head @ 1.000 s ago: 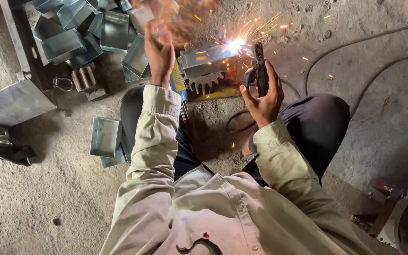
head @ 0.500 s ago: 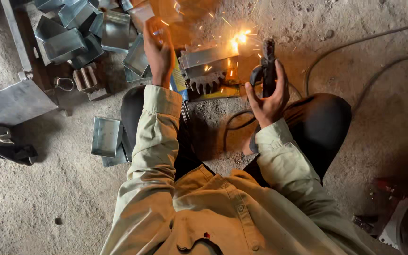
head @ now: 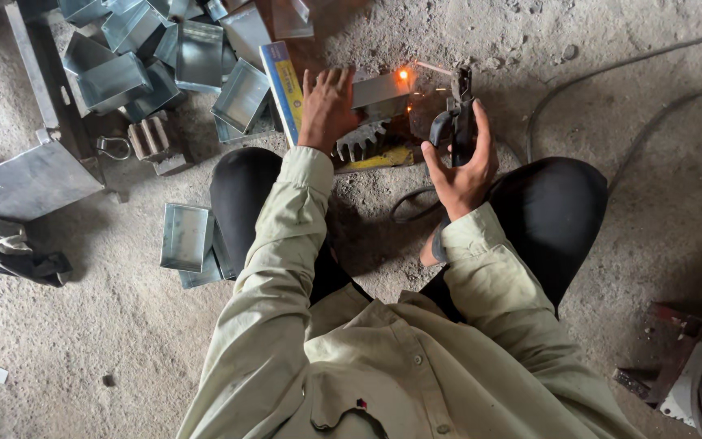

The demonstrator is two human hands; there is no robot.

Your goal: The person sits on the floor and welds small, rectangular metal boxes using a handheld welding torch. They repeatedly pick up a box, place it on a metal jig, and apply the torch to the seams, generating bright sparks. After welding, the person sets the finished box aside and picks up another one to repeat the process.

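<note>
— head view: where's the box?

— on the gear [head: 361, 140], on the floor ahead of my knees. my left hand [head: 327, 106] lies spread flat on the box [head: 379, 89]; a weld spot [head: 404, 74] glows at its far corner.

— and the right?

— my right hand [head: 463, 167] is wrapped tight round the holder [head: 458, 118], rod tip near the glow.

— how does the box handle?

— thin sheet, i judge: light, stiff, sharp-edged, hot by the weld. hold the near face.

One head-worn camera looked steeply down over the wearer's chest and knees, fairly near; the dusty floor [head: 627, 244] filled the frame, with 12 o'clock lying ahead.
</note>
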